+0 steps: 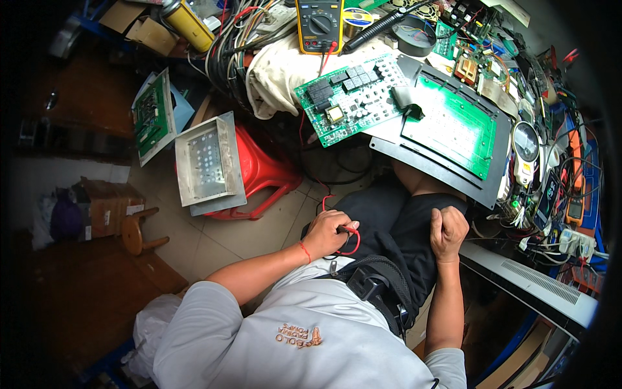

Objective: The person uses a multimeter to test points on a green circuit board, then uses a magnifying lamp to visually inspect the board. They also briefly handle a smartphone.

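Observation:
My left hand [329, 235] is closed round multimeter test probes [343, 229] in front of my lap; a red lead loops out of it. My right hand [448, 233] is a loose fist over my thigh, with nothing showing in it. Ahead, the yellow and grey multimeter [320, 26] lies on the bench with leads plugged in. A green circuit board [353, 97] with relays and a transformer lies at the bench's near edge. A grey ribbon cable [405, 97] runs from it to a second green board [453, 123] on a dark metal panel [382, 146]. Both hands are apart from the boards.
On the left, a red plastic stool [265, 168] carries a shallow metal housing [210, 162]. Another framed board [153, 117] stands behind it. Bundled cables [223, 58], a solder spool [357, 19] and loose electronics crowd the bench. A small wooden stool [135, 235] stands on the floor.

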A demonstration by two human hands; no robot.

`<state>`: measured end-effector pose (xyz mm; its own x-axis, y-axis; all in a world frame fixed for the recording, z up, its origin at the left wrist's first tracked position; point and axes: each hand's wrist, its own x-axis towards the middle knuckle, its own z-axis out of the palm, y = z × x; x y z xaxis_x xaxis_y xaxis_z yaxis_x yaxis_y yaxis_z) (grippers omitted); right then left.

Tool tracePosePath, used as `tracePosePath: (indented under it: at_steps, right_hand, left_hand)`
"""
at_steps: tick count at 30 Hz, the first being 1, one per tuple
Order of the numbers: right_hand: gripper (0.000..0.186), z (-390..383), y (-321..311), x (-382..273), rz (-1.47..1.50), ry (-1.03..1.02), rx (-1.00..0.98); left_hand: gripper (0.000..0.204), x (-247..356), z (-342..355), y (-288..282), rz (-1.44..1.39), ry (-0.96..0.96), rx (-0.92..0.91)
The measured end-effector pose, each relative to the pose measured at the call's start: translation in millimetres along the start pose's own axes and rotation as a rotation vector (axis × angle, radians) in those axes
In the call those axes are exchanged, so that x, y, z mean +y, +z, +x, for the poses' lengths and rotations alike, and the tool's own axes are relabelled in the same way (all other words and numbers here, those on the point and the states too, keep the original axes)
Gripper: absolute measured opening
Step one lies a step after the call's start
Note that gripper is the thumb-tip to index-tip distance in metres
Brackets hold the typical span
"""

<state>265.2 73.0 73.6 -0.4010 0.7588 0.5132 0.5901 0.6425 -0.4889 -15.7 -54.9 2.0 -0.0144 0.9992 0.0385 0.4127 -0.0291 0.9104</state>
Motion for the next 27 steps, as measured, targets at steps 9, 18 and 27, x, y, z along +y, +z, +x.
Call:
tracePosePath:
  at_steps: [9, 18, 27]
  right_hand:
    - [0.034, -0.3, 0.3, 0.8, 0.0, -0.003, 0.002]
    - [0.035, 0.5, 0.8, -0.1, -0.016, -0.008, -0.007]
    - [0.034, -0.2, 1.2, 0.6, -0.023, -0.016, -0.008]
  left_hand:
    - [0.025, 1.7, 0.8, -1.0, 0.001, 0.029, 0.006]
    - [0.025, 1.9, 0.3, -1.6, -0.006, -0.001, -0.004]
    - [0.025, 2.6, 0.5, -1.5, 0.002, 0.008, -0.002]
